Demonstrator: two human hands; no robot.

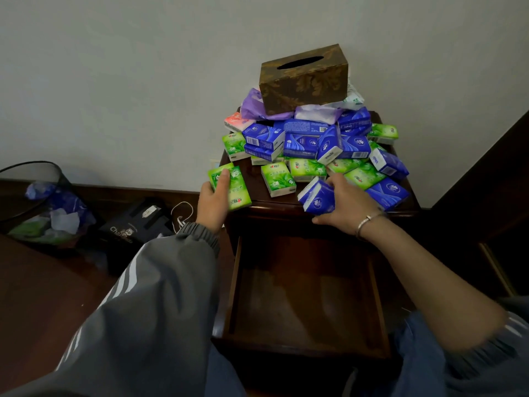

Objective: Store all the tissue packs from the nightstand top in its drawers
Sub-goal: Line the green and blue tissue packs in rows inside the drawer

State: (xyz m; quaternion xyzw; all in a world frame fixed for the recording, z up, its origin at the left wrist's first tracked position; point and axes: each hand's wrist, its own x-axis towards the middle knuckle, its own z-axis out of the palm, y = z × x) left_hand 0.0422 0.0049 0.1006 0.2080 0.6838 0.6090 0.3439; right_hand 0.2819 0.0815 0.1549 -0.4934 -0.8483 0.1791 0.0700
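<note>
**Mid-grab, both sides**

My left hand (pixel 213 200) grips a green tissue pack (pixel 232 187) at the front left corner of the nightstand (pixel 272 204), thumb across its face; my right hand (pixel 347 207) curls round a blue pack (pixel 317 198) at the front edge; the pile of packs (pixel 315 144) lies heaped behind, under a brown tissue box (pixel 303 77); the drawer (pixel 303 305) below stands pulled out.

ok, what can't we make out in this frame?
Head view only:
- Pack count: pile overlaps; box sits on the rear packs.
- Any lower drawers: hidden beneath the open drawer.
- Left hand fingers: hidden under the green pack.
- Bin contents: dim, blurred.
</note>
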